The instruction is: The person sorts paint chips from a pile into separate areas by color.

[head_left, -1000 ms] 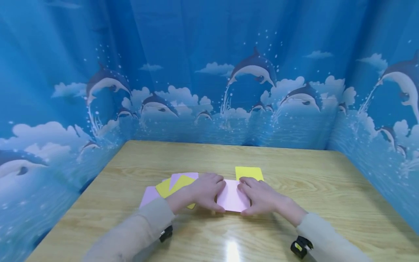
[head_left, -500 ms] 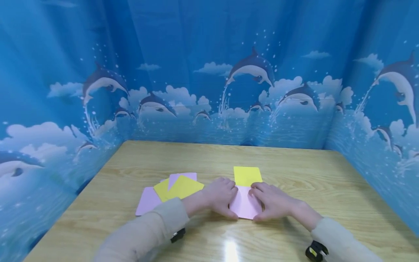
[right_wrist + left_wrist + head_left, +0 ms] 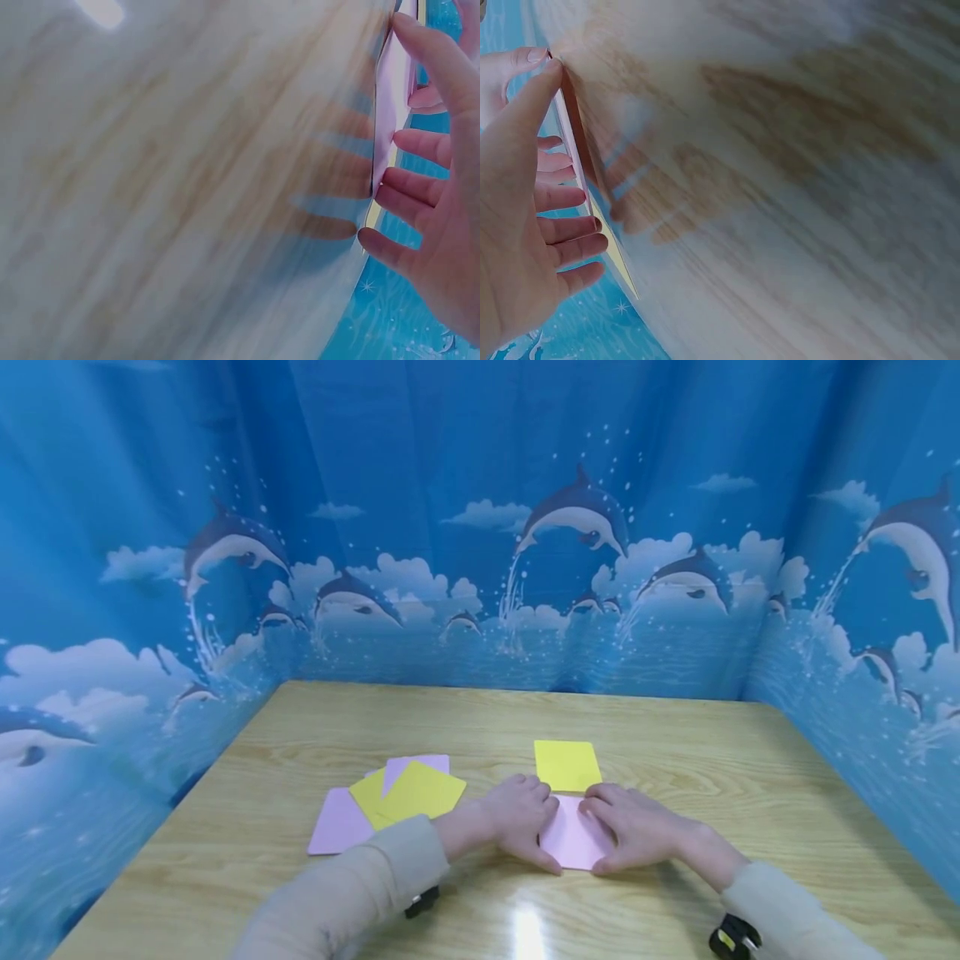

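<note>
A pink square card lies between the two hands, just in front of a yellow square card. My left hand holds its left side, thumb at the near corner and fingers along the edge. On the opposite side my right hand grips it in the same way. The left wrist view shows the pink card edge-on, its near edge slightly off the glossy table. In the right wrist view, fingertips touch the side of the pink card. The hands cover its left and right edges.
To the left, several pink and yellow cards overlap in a loose spread on the wooden table. A blue dolphin-print curtain surrounds the table at the back and sides.
Both hands have moved right and nearer with the pink card. It has drawn off the yellow card, which now shows more fully; the cards at left are uncovered more.
</note>
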Demonstrator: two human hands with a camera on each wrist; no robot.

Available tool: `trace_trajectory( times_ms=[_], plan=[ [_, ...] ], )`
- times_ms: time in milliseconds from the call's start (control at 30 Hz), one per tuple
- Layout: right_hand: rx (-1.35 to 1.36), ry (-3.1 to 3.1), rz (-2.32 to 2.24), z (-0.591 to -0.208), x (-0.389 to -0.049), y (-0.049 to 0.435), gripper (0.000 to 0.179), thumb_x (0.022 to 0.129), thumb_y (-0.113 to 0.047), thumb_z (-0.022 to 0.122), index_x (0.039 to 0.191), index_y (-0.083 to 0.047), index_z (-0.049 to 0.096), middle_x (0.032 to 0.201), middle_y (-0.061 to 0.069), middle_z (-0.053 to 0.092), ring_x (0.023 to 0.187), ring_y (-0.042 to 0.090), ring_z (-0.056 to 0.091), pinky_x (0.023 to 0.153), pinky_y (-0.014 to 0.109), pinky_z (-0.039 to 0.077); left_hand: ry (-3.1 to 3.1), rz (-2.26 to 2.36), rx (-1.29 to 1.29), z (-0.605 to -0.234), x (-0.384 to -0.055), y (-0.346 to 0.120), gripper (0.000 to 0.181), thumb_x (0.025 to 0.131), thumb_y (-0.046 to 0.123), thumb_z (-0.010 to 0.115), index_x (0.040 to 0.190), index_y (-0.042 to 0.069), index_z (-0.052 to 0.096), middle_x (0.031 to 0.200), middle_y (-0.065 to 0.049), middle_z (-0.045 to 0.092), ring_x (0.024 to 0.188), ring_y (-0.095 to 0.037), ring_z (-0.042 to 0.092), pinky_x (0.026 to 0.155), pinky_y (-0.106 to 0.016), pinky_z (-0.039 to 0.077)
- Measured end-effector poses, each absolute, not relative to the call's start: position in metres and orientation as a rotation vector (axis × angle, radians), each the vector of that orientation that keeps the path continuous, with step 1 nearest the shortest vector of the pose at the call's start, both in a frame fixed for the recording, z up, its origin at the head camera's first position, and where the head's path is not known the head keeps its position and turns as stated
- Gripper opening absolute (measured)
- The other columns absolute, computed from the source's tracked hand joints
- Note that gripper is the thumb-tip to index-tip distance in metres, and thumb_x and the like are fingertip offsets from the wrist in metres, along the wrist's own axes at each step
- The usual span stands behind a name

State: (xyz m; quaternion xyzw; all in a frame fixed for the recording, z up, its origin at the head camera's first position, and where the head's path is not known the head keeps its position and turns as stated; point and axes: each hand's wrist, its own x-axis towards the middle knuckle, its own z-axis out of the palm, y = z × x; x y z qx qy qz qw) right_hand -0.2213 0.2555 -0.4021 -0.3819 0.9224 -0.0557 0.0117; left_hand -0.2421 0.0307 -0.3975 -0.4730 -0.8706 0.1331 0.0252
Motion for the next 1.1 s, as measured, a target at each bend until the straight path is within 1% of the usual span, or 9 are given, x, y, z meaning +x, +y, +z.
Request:
trace_trajectory(
  times_ms=[200,467,700,967,1100],
  plan=[
    [-1.213,2.875,-0.174,-0.4031,-0.2228,0.2570,0.074,0.069,-0.057,0.070,0.119,-0.004,0.054,0.120,0.012,0.049,0.109,0.027,0.047,0.089,0.047,0.042,-2.719,0.420,-1.452,-0.3990,-0.2426,0.0329,0.077,0.073,0.081,0.041,0.108,0.014,0.056,0.094,0.003,0.052,0.086,-0.011,0.046,0.079,-0.025,0.040],
    [-1.196,2.871,-0.187,-0.4043,-0.2258,0.2592,0.073,0.069,-0.056,0.070,0.118,-0.004,0.055,0.121,0.013,0.049,0.110,0.029,0.047,0.090,0.049,0.042,-2.744,0.396,-1.449,-0.4024,-0.2455,0.0334,0.080,0.072,0.082,0.041,0.113,0.015,0.056,0.099,0.003,0.053,0.088,-0.010,0.047,0.078,-0.024,0.040],
    [-1.140,2.862,-0.196,-0.4064,-0.2286,0.2586,0.072,0.068,-0.055,0.071,0.120,-0.007,0.055,0.124,0.010,0.048,0.113,0.026,0.046,0.092,0.047,0.041,-2.740,0.402,-1.451,-0.4046,-0.2467,0.0324,0.078,0.072,0.081,0.041,0.112,0.016,0.055,0.098,0.004,0.052,0.088,-0.010,0.046,0.077,-0.024,0.039],
    [-1.129,2.855,-0.201,-0.4054,-0.2287,0.2577,0.073,0.072,-0.056,0.067,0.123,-0.005,0.054,0.126,0.009,0.048,0.116,0.027,0.045,0.093,0.049,0.039,-2.724,0.414,-1.467,-0.4055,-0.2476,0.0305,0.076,0.073,0.082,0.039,0.110,0.017,0.055,0.098,0.004,0.051,0.089,-0.010,0.046,0.079,-0.024,0.039],
    [-1.163,2.877,-0.231,-0.4036,-0.2305,0.2553,0.070,0.075,-0.055,0.065,0.123,-0.006,0.054,0.125,0.008,0.050,0.114,0.025,0.047,0.093,0.047,0.040,-2.720,0.373,-1.482,-0.4020,-0.2486,0.0253,0.080,0.074,0.081,0.038,0.115,0.015,0.055,0.104,0.002,0.053,0.094,-0.012,0.047,0.083,-0.026,0.040]
  ],
)
